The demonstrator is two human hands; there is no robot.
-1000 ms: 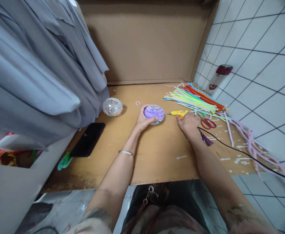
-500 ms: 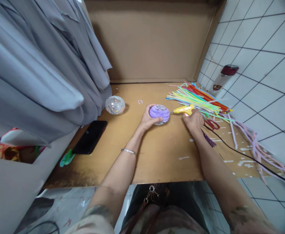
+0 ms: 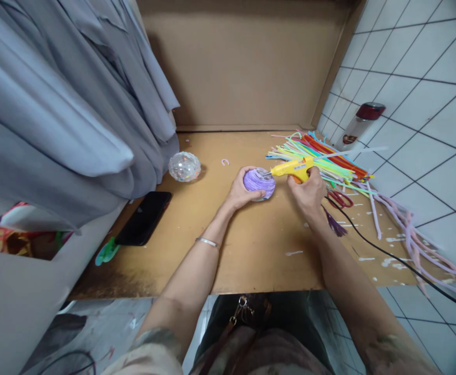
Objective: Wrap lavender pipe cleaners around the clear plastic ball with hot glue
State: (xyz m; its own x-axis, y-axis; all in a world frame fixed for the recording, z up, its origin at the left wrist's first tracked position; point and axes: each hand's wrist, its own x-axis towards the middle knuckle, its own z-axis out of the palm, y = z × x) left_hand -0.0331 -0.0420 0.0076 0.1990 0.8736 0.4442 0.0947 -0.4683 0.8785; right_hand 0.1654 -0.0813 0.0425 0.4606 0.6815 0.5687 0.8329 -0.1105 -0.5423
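Note:
My left hand (image 3: 242, 190) is wrapped round a ball (image 3: 257, 183) wound with purple strands, over the middle of the wooden table. A yellow glue gun (image 3: 292, 167) is gripped in my right hand (image 3: 308, 191), its nozzle pointing left at the upper part of the ball. A pale glue stick juts out of the back of the gun. Left of my hands a clear, faceted ball (image 3: 185, 166) rests on the table, and a small pale curl (image 3: 225, 162) lies between it and the purple ball.
Colourful pipe cleaners (image 3: 321, 156), red-handled scissors (image 3: 340, 198), a purple tassel (image 3: 335, 223) and a black cord (image 3: 384, 244) lie to the right. Behind them is a red-lidded bottle (image 3: 358, 126). A black phone (image 3: 144, 219) and green clip (image 3: 107, 252) are at left, beside grey cloth (image 3: 75, 114).
The glue gun has been raised and tilted, and its nozzle has moved from the ball's right side to its upper part. The purple ball has shifted slightly right and turned in my left hand.

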